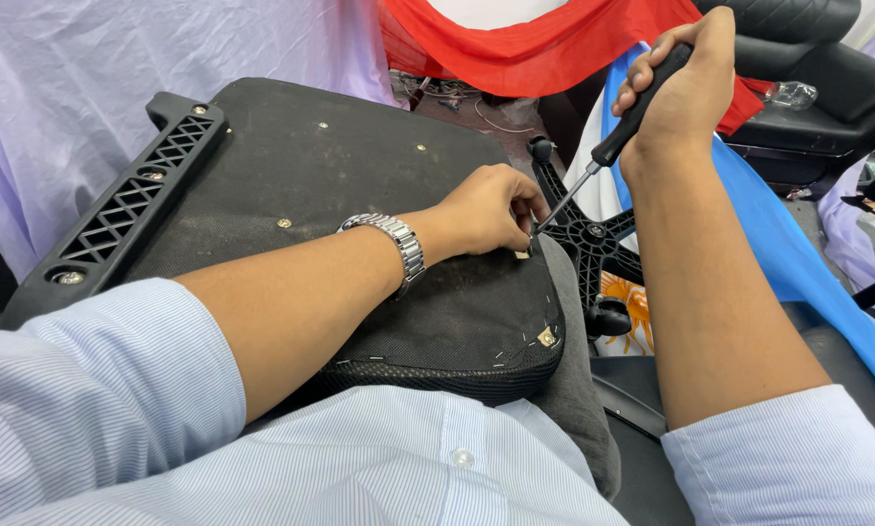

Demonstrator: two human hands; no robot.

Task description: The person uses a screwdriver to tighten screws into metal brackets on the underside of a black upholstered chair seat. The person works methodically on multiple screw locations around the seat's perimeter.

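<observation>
An upturned office chair seat (340,166) lies in front of me, its underside covered in black fabric with staples and screw heads. My right hand (681,83) grips a black-handled screwdriver (625,131), whose tip angles down to the seat's right edge. My left hand (491,207), with a metal watch on the wrist, pinches something small at that same edge, right at the screwdriver's tip. What it pinches is hidden by the fingers.
A black plastic armrest bracket (131,205) is fixed to the seat's left side. A black star-shaped chair base (593,244) lies past the right edge. Lilac cloth, red fabric (525,44), blue cloth and a black cushioned chair (827,68) surround the area.
</observation>
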